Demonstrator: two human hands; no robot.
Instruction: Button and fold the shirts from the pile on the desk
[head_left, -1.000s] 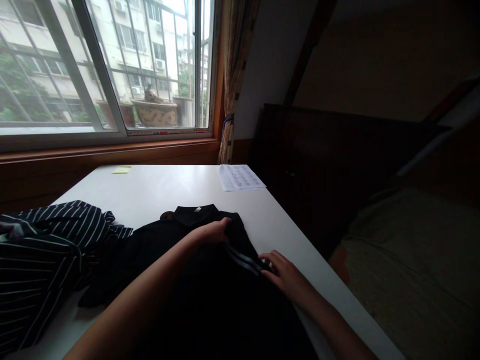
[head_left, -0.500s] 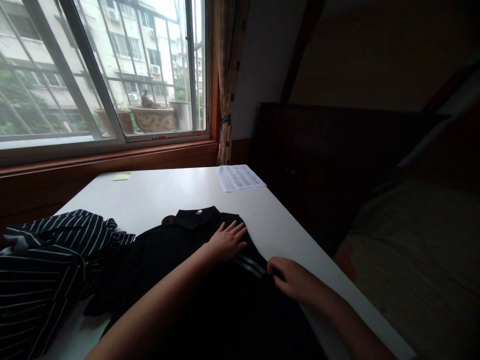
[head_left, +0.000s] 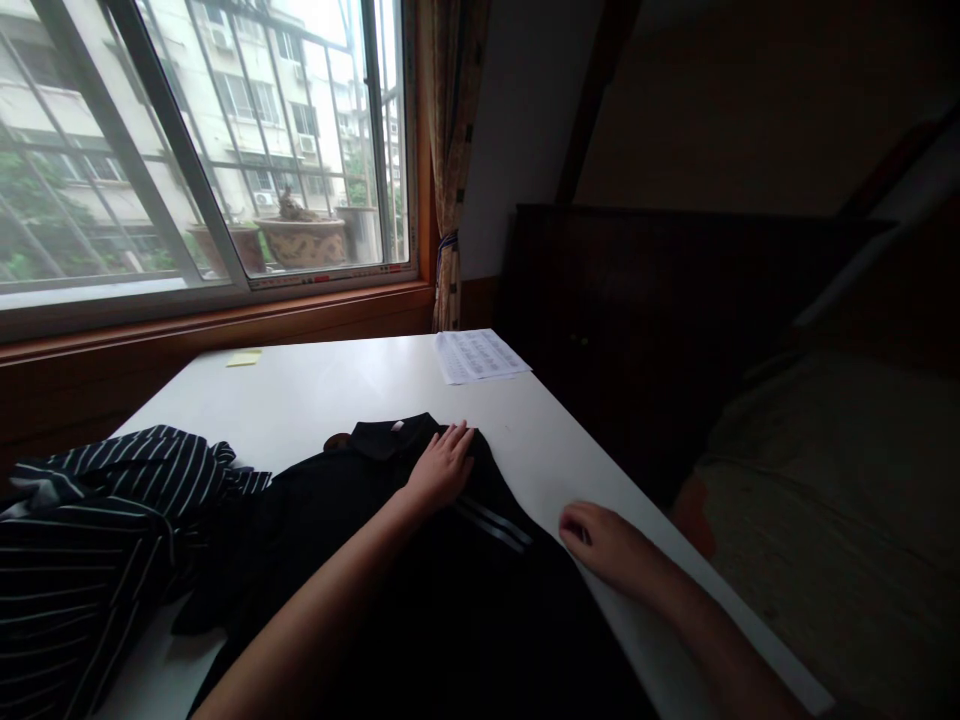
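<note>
A black collared shirt [head_left: 442, 610] lies spread on the white table, its collar [head_left: 394, 438] toward the window and two pale stripes near its right side. My left hand [head_left: 442, 465] rests flat on the shirt beside the collar, fingers stretched out and pointing away from me. Just off the shirt's right edge, my right hand [head_left: 600, 545] is curled, with a small gap between thumb and fingers and no cloth visible in it. Its fingertips are partly hidden. To the left, a black-and-white striped garment [head_left: 127, 500] lies bunched against the shirt.
The white table [head_left: 322, 385] stands below a barred window [head_left: 277, 130]. Printed sheets [head_left: 482, 357] lie at its far right corner and a yellow note [head_left: 244, 358] at its far left. A small brown round thing [head_left: 337, 440] shows by the collar. Dark furniture [head_left: 637, 320] stands right.
My right hand has left the shirt's edge and moved slightly right. My left hand has slid a little left over the shirt, uncovering more of the stripes.
</note>
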